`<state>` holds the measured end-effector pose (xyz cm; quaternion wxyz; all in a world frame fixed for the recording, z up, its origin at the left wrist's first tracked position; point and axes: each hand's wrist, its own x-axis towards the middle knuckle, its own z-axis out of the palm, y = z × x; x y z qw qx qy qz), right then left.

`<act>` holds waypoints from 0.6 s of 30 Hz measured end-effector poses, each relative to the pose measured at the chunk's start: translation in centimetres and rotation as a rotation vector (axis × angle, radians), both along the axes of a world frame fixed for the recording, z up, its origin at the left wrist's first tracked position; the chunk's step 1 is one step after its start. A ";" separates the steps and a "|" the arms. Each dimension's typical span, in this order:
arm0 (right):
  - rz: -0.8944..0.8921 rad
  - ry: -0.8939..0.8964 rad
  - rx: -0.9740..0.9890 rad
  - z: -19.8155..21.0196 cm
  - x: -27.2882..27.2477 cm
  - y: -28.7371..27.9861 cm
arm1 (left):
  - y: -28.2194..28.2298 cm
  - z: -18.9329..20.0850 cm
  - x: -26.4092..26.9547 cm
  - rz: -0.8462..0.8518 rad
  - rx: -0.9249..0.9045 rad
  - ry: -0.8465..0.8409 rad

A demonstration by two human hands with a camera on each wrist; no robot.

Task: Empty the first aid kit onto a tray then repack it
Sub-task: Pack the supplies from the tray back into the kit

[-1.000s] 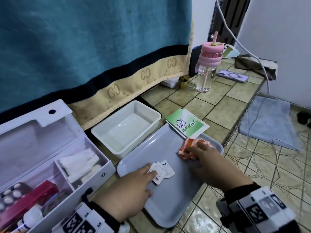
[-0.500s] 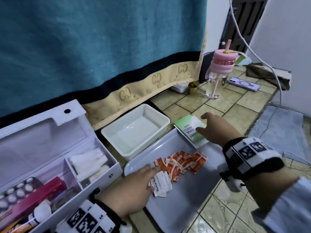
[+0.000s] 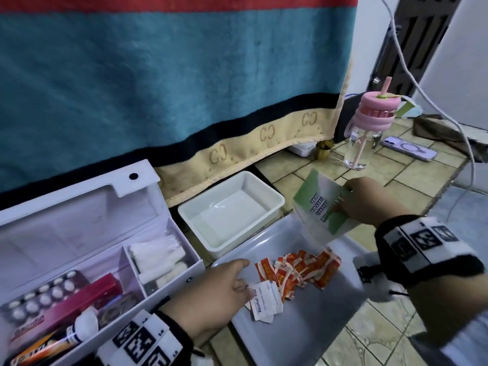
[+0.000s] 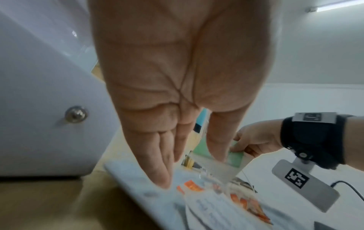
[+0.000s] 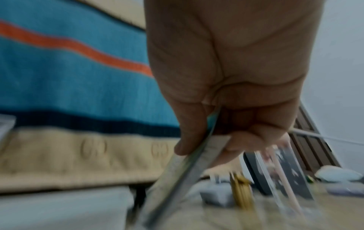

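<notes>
Since 0.5 s ago our right hand (image 3: 369, 200) has pinched the green packet (image 3: 320, 204) and lifted it above the tray (image 3: 311, 318). Left hand (image 3: 211, 294), fingers relaxed, rests at the alcohol pads (image 3: 265, 299). Kit (image 3: 87, 233) part full: emptying cont.

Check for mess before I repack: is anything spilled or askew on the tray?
Nothing spilled. The orange plasters lie in a loose, overlapping heap on the tray, beside the alcohol pads under the left hand. The right hand pinches the green packet, tilted above it.
</notes>
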<state>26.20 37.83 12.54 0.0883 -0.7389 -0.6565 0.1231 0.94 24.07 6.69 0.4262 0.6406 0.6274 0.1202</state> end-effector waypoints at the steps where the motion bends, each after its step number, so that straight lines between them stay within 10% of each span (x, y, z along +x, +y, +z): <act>1: 0.016 0.064 0.056 1.1 -0.1 -0.9 | 0.0 0.2 -0.1 0.057 0.037 -0.045; 11: 0.647 0.786 -0.091 3.1 -12.5 -7.0 | -4.0 6.2 -5.0 0.616 0.380 -0.593; 18: 0.878 0.811 -0.335 1.0 -21.9 -4.9 | -10.0 8.6 -15.9 0.773 0.404 -0.085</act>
